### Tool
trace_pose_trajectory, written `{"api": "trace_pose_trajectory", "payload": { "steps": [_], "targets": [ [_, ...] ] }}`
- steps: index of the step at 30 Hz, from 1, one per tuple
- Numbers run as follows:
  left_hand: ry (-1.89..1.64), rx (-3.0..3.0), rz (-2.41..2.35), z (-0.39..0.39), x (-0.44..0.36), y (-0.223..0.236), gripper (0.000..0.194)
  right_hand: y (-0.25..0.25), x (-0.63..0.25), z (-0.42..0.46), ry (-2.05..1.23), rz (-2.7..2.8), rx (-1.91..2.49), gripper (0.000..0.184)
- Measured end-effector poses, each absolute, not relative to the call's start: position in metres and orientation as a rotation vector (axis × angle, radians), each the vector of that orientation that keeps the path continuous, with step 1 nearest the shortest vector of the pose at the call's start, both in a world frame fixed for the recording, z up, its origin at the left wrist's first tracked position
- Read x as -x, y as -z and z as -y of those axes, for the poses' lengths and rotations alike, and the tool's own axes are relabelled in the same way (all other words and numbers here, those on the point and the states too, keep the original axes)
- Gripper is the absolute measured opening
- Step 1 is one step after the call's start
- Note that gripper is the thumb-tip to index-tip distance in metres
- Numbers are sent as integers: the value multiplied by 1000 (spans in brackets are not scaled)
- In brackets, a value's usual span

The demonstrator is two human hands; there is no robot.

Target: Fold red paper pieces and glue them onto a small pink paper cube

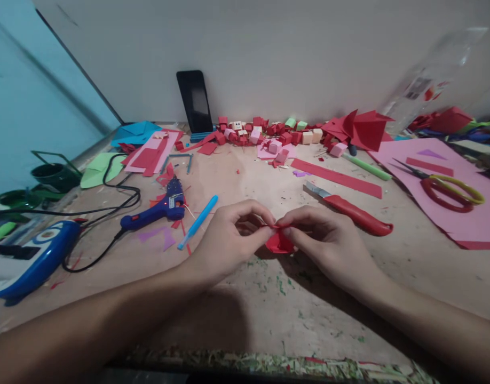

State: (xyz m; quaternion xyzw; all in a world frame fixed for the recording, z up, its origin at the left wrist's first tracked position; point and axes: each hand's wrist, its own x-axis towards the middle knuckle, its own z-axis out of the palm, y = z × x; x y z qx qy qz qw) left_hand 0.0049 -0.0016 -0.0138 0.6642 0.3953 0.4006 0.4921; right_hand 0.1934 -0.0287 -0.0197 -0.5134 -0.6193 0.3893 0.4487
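Observation:
A small piece of red paper (pixel 279 243), curved at its lower edge, is held just above the table in front of me. My left hand (pixel 240 229) pinches its upper edge from the left with thumb and forefinger. From the other side my right hand (pixel 325 234) pinches the same edge, the fingertips of both hands almost meeting. Part of the paper is hidden behind the fingers. A blue pen (pixel 197 222) lies left of my left hand. Right of my right hand lies a knife with a red handle (pixel 359 214).
A blue glue gun (pixel 159 209) with a black cord lies at left, near a blue-and-white tape dispenser (pixel 56 256). Several folded paper cubes (pixel 275 146) line the back beside a leaning phone (pixel 194 101). Scissors (pixel 449 192) rest on pink paper (pixel 465 226) at right.

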Motion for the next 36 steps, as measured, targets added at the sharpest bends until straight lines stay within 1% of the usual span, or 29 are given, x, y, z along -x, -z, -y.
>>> {"api": "trace_pose_trajectory", "payload": {
  "steps": [5, 8, 10, 14, 17, 22, 26, 30, 36],
  "targets": [
    [-937, -1558, -828, 1, -1, 11, 9, 17, -195, 27, -998, 1487, 1266, 12],
    [-937, -1479, -827, 1, -1, 11, 8, 15, -195, 25, -1061, 1438, 1257, 9],
    [-969, -1392, -847, 0, -3, 11, 15, 15, -195, 24, -1103, 1384, 1244, 5],
    [-977, -1351, -900, -1, -6, 13, 20, 18, -196, 23, -1111, 1286, 1248, 11],
    [-919, -1408, -938, 0, -6, 15, 17, 21, -196, 22, -1092, 1269, 1249, 13],
    [-960, -1651, -944, 3, -6, 16, 6, 22, -196, 23, -1018, 1352, 1254, 7],
    [-987, -1838, -928, 5, -5, 14, 9, 19, -196, 23, -976, 1432, 1241, 6],
    [-1022, -1962, -926, 6, -4, 12, 14, 16, -195, 24, -975, 1529, 1240, 12],
    [-983, -1876, -997, 6, -4, 10, 10, 13, -195, 27, -1076, 1570, 1205, 16]
  ]
}}
